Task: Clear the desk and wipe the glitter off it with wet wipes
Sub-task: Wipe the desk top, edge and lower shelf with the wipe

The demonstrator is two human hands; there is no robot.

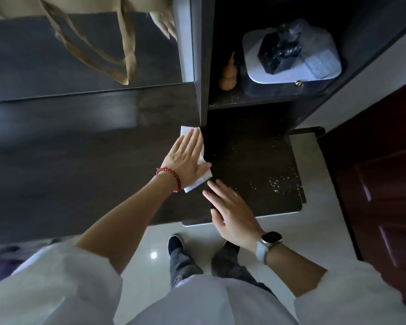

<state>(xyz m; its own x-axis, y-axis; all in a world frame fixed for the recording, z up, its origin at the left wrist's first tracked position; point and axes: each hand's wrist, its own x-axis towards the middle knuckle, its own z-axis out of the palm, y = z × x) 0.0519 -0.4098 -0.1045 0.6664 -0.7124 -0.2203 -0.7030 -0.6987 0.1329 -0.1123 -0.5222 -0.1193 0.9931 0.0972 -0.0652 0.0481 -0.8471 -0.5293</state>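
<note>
My left hand (188, 158) lies flat, fingers together, pressing a white wet wipe (201, 180) onto the dark desk (92, 165), right beside the shelf unit's upright panel. The wipe shows beyond the fingertips and below the palm. My right hand (230, 212) hovers flat over the desk's front edge with fingers spread and nothing in it, just right of the wipe. Pale glitter specks (279, 184) are scattered over the right end of the desk, densest near the front right corner.
A dark shelf unit (204, 66) stands on the desk; its compartment holds a small wooden gourd (229, 75) and a pale box (291, 55) with a black object on top. A beige tote bag (103, 43) hangs at the back left. A reddish door (384, 195) stands at right.
</note>
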